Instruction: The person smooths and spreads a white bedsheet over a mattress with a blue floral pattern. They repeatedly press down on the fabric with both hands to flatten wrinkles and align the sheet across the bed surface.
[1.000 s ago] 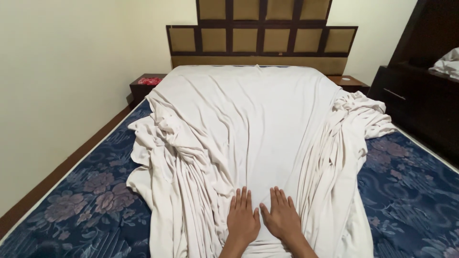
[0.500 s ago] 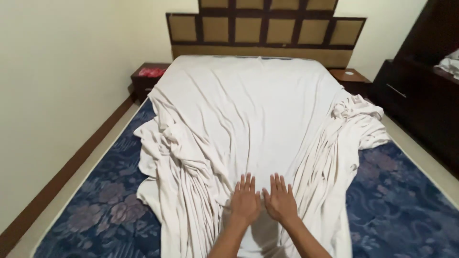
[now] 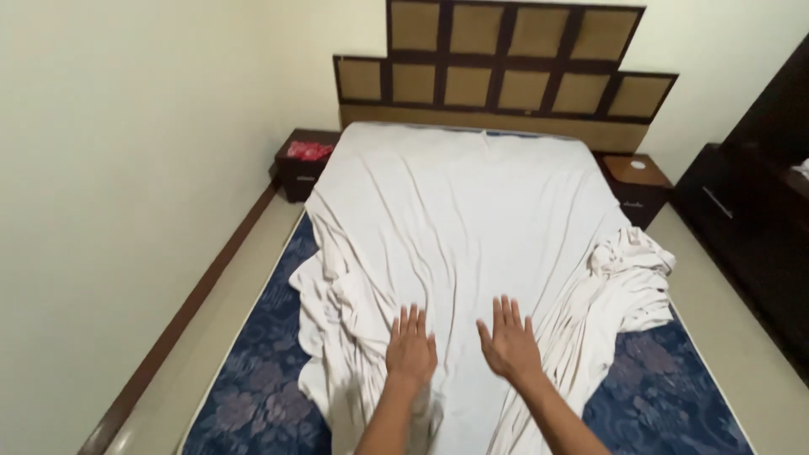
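A white bed sheet (image 3: 459,219) lies spread over a blue floral mattress (image 3: 261,371), smooth at the head end and bunched in folds along both sides near me. My left hand (image 3: 411,350) rests flat on the sheet, fingers spread, palm down. My right hand (image 3: 508,341) lies flat beside it, a hand's width to the right, fingers also apart. Neither hand grips the cloth.
A dark wooden headboard (image 3: 506,63) with tan padded panels stands at the far end. Small nightstands sit at the left (image 3: 303,160) and right (image 3: 636,181) of the bed head. A dark cabinet (image 3: 754,219) lines the right wall. A pale wall runs close along the left.
My hands have spread further apart on the sheet and slid forward. The view has risen and tilted, showing more of the bed and headboard.
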